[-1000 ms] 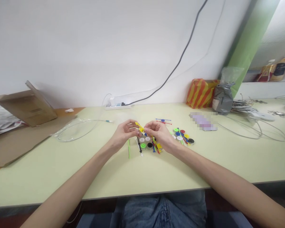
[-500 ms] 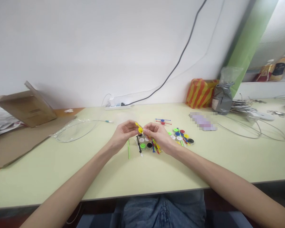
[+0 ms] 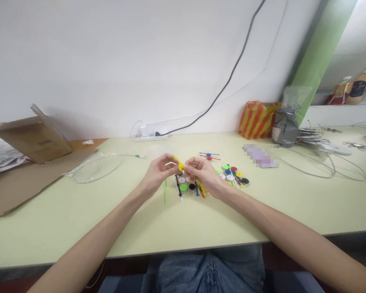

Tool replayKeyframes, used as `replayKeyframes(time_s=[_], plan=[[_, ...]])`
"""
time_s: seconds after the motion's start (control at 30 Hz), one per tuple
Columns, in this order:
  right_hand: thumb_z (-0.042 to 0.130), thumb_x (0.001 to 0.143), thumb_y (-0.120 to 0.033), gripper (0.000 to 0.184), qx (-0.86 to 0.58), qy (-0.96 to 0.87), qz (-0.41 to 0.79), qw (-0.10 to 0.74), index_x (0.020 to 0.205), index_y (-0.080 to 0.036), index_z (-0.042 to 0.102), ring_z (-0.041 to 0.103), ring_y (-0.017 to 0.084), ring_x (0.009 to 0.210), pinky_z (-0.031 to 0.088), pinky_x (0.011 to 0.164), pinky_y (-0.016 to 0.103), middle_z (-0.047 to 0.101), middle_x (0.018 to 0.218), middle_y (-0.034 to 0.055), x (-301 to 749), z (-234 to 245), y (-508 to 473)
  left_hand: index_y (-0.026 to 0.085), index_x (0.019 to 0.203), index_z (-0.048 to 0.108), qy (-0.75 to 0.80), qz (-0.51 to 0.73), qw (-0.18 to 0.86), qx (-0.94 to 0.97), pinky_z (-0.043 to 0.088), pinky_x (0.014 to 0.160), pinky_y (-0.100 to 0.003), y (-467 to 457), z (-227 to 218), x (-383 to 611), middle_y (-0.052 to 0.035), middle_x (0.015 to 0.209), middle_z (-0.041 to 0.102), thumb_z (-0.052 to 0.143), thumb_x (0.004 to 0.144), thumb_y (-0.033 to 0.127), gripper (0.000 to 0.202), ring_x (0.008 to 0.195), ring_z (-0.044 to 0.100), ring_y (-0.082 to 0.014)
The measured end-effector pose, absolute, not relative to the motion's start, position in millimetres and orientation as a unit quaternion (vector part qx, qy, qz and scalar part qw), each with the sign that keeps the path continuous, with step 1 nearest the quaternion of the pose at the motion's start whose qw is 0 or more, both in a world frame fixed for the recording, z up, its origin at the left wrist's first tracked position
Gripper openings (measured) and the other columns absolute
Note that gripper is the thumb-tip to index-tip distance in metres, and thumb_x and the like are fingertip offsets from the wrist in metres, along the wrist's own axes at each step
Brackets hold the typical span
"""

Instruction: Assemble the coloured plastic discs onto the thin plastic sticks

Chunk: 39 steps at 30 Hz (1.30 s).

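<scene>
Lilac item point(image 3: 261, 157) on the desk is pixelated, can't ID. Yellow plastic piece point(image 3: 181, 167) partly hidden between left hand point(image 3: 156, 174) and right hand point(image 3: 204, 175), grip unclear. Coloured discs point(image 3: 183, 187) partly covered, detail too small. Cardboard sheet point(image 3: 24, 187) cut off at left edge.

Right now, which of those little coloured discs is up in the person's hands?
The yellow disc on its yellow stick, held between the left hand and right hand; the other discs, green, black, white, red, lie on the table.
</scene>
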State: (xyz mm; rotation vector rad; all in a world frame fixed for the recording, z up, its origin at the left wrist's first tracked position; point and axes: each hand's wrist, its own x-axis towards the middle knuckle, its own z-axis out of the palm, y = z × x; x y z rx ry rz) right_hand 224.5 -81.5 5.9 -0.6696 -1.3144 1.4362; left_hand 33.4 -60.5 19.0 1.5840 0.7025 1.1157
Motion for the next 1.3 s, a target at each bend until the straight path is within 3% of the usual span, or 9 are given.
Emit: replayKeyframes(time_s=[0.2,0.37,0.47,0.63,0.83,1.1,1.3], plan=[[0.081,0.072,-0.055,0.043,-0.289,-0.566,0.563,0.529,0.081,-0.017,0.062,0.052,0.009,0.055,0.042,0.054,0.024,0.062,0.070,-0.0011,223.8,9.6,-84.1,0.015,0.090,0.069,0.318,0.440,0.514,0.664,0.057,0.086,-0.038,-61.7,17.9,34.5,-0.0070,0.090,0.072,0.075,0.084,0.037,0.024,0.081,0.070,-0.0197],[0.079,0.076,-0.053,0.040,-0.299,-0.594,0.508,0.548,0.082,-0.017,0.063,0.052,0.010,0.054,0.043,0.052,0.025,0.064,0.068,-0.0002,224.4,8.5,-80.7,0.015,0.099,0.068,0.297,0.428,0.493,0.697,0.055,0.088,-0.037,-66.8,20.6,33.9,-0.0091,0.097,0.074,0.071,0.088,0.034,0.022,0.089,0.071,-0.0218],[0.075,0.080,-0.049,0.033,-0.309,-0.619,0.470,0.548,0.083,-0.018,0.063,0.055,0.012,0.058,0.043,0.054,0.026,0.065,0.071,0.0006,224.6,6.0,-78.0,0.017,0.104,0.064,0.303,0.427,0.483,0.702,0.056,0.084,-0.034,-69.9,22.8,35.2,-0.0071,0.096,0.072,0.074,0.085,0.035,0.028,0.088,0.070,-0.0206],[0.064,0.088,-0.032,0.014,-0.318,-0.675,0.388,0.541,0.083,-0.019,0.065,0.059,0.015,0.070,0.045,0.064,0.028,0.066,0.077,0.0018,223.9,5.3,-79.4,0.018,0.096,0.064,0.347,0.444,0.437,0.701,0.056,0.074,-0.029,-72.3,24.3,38.6,-0.0034,0.092,0.067,0.082,0.077,0.040,0.034,0.080,0.068,-0.0173],[0.059,0.091,-0.028,0.009,-0.319,-0.700,0.334,0.545,0.088,-0.021,0.064,0.063,0.017,0.079,0.048,0.075,0.031,0.068,0.085,0.0030,224.2,5.4,-82.4,0.018,0.104,0.071,0.347,0.463,0.344,0.739,0.058,0.087,-0.038,-71.8,22.2,38.3,-0.0080,0.105,0.072,0.077,0.082,0.042,0.033,0.095,0.069,-0.0236],[0.059,0.094,-0.023,0.006,-0.335,-0.750,0.241,0.517,0.089,-0.022,0.062,0.062,0.019,0.085,0.047,0.080,0.034,0.069,0.088,0.0034,226.4,2.9,-84.0,0.019,0.100,0.070,0.354,0.433,0.217,0.800,0.055,0.078,-0.032,-74.6,24.4,34.1,-0.0042,0.094,0.072,0.070,0.088,0.037,0.021,0.079,0.068,-0.0180],[0.059,0.095,-0.020,0.006,-0.350,-0.773,0.182,0.497,0.091,-0.023,0.061,0.062,0.021,0.091,0.046,0.084,0.036,0.070,0.093,0.0045,228.8,5.6,-85.8,0.020,0.095,0.070,0.347,0.431,0.190,0.811,0.053,0.069,-0.028,-77.2,26.1,33.8,-0.0021,0.084,0.071,0.070,0.088,0.034,0.016,0.068,0.065,-0.0150]])
